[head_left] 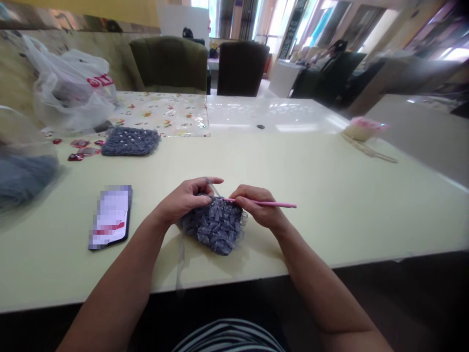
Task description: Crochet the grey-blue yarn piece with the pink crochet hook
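**Stitch apparently in hand along the upper edge of a grey crocheted piece (220,227)**

The grey crocheted piece is held over the counter (340,210), to the right of the phone (110,215); whether its lower corner is touching the surface cannot be told. Its upper edge is pinched between the thumb and fingers of the left hand (187,198), whose index finger is raised with a grey strand (213,187) laid across it. A slim pink hook (278,204) is pinched by the right hand (259,204), also to the right of the phone, with its working end brought to the piece's upper edge and its other end pointing away from the phone.

From this pose, the step is judged to be the working of a stitch. It cannot be seen whether the hook's tip has been passed through a loop. For the next move, the strand would need to be kept taut by the raised finger, caught by the hook and drawn through, while the edge is kept firmly pinched so that the loops are not slipped.

Beyond the phone, a second grey piece (130,142) is laid flat; beyond the phone and slightly to its left, small red packets (76,157) are scattered.
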Motion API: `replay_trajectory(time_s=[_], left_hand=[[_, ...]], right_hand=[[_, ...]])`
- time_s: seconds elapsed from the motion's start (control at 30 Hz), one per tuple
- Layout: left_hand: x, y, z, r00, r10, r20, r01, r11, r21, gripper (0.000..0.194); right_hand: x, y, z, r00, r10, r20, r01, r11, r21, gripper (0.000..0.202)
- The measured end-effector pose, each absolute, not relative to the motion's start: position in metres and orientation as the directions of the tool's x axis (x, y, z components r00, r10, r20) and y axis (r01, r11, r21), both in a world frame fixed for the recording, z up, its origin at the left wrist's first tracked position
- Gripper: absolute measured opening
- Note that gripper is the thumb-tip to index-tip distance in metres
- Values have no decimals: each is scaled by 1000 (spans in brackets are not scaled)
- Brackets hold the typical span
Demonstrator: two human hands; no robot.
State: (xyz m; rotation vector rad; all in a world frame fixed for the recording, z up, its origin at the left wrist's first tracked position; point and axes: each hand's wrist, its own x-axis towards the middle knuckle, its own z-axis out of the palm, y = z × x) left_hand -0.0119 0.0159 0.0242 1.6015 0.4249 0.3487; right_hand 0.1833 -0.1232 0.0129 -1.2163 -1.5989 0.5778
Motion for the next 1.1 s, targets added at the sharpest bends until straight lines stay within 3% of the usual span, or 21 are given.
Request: replay_trajectory(time_s=[0.1,0.23,0.47,0.67,0.87,1.1], left_hand=[[-10,15,23,894,446,-43,53,-10,999,54],[-7,8,23,909,414,-55,40,44,998,56],[-1,-1,21,931,361,-59,39,65,997,59],[5,-8,16,857,508,-91,54,87,995,47],[6,-14,15,867,487,-103,28,159,987,67],[3,-5,17,878,476,-44,51,-1,999,48]], right_hand=[[179,-122,10,87,914,396,404,331,-853,21],[173,-121,3,169,892,420,414,323,-851,22],[172,-119,-5,124,848,515,520,386,-762,17],[167,-122,-5,124,827,548,522,415,-745,17],[166,-121,-6,175,845,506,421,400,-814,22],[174,-117,-2,246,869,429,292,356,-888,30]])
